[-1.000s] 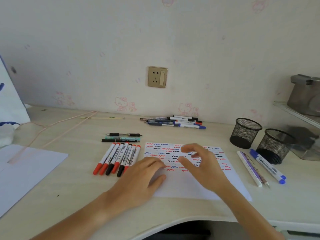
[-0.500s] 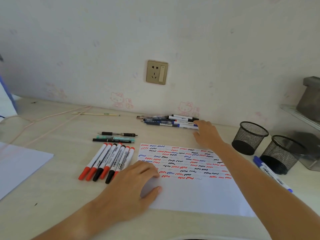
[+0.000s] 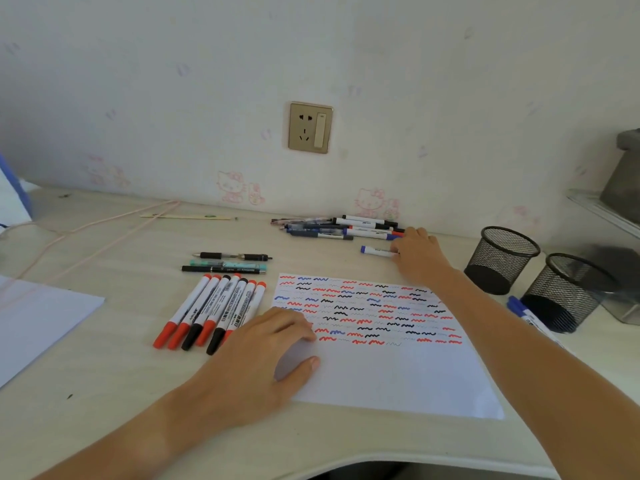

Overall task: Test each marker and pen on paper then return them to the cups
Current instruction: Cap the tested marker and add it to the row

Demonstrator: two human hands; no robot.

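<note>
Pulled clear of the pile, blue-capped marker (image 3: 377, 251) sticks leftward from right hand's (image 3: 417, 252) clenched grip.

A home study corner, probably a child's bedroom, is suggested. The pale wall (image 3: 450, 81) is covered with wallpaper on which faint pink cartoon cats (image 3: 237, 188) are printed. A gold-framed domestic power socket with a switch (image 3: 310, 127) is set into it. A light wood-grain desk with a rounded front edge (image 3: 114, 403) is pushed against the wall, and two black wire-mesh pen cups (image 3: 502, 259) are placed on it at the right. A thin pink cable (image 3: 86, 226) is trailed across the desk's left side.
</note>
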